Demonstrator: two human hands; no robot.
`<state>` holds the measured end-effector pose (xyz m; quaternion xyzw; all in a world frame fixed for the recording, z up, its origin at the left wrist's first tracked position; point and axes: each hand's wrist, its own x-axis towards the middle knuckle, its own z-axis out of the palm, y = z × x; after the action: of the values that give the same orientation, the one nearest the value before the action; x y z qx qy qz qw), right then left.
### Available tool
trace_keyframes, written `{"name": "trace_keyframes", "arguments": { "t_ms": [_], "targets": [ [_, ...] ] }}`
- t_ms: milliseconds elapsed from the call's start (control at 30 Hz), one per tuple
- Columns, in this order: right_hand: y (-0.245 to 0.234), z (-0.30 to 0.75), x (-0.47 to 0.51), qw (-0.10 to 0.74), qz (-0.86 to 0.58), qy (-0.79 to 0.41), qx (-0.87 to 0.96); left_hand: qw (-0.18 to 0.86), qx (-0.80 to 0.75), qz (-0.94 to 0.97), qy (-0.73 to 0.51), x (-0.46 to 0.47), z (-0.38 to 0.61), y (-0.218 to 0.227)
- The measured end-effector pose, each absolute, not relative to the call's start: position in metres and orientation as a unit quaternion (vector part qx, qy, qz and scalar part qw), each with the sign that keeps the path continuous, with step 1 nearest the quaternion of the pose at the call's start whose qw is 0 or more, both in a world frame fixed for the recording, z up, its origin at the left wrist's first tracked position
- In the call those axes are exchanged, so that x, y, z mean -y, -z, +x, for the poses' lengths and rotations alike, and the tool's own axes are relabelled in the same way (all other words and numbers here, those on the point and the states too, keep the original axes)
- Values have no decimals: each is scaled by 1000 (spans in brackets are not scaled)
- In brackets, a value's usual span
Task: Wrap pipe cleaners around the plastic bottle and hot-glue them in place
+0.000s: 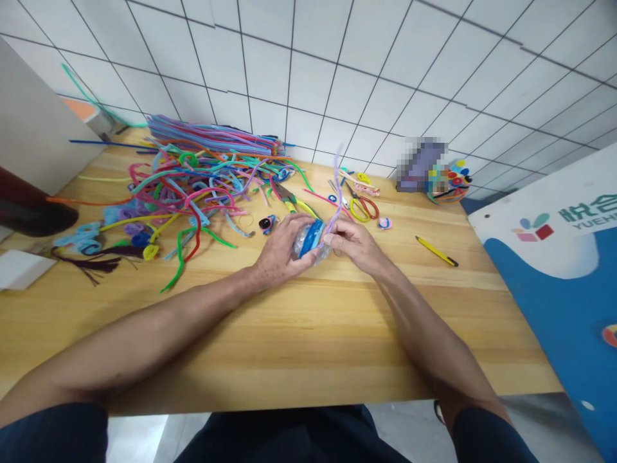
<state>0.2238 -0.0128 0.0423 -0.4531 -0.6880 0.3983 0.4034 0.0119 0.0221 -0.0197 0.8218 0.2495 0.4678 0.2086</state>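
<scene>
My left hand (284, 252) is wrapped around a clear plastic bottle (301, 240) that lies on its side over the middle of the table. A blue band (311, 238) runs around the bottle. With thumb and fingers pinched, my right hand (353, 244) grips a light purple pipe cleaner (337, 186) against the bottle's right end. The pipe cleaner's free end sticks up toward the wall. Just behind the bottle lie pliers (295, 200) with yellow-green handles. Scissors (362, 207) with yellow and red handles rest behind my right hand.
A tangled heap of coloured pipe cleaners (178, 186) spreads over the left side, with a straight bundle (216, 136) along the wall. A yellow utility knife (436, 251) lies at right. Near the back right corner stands a basket of colourful pieces (448, 183). A blue-and-white panel (554, 257) borders the table's right edge.
</scene>
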Motion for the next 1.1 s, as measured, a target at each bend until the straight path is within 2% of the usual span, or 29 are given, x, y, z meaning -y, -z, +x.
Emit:
{"name": "trace_keyframes", "arguments": {
  "t_ms": [300,1100],
  "targets": [
    [-41,219,14,436,-464,-453,624,205,-238,828,-464,-22,12,19],
    [-29,212,12,464,-501,-389,618,241,-236,822,-459,-25,12,11]
  ]
}}
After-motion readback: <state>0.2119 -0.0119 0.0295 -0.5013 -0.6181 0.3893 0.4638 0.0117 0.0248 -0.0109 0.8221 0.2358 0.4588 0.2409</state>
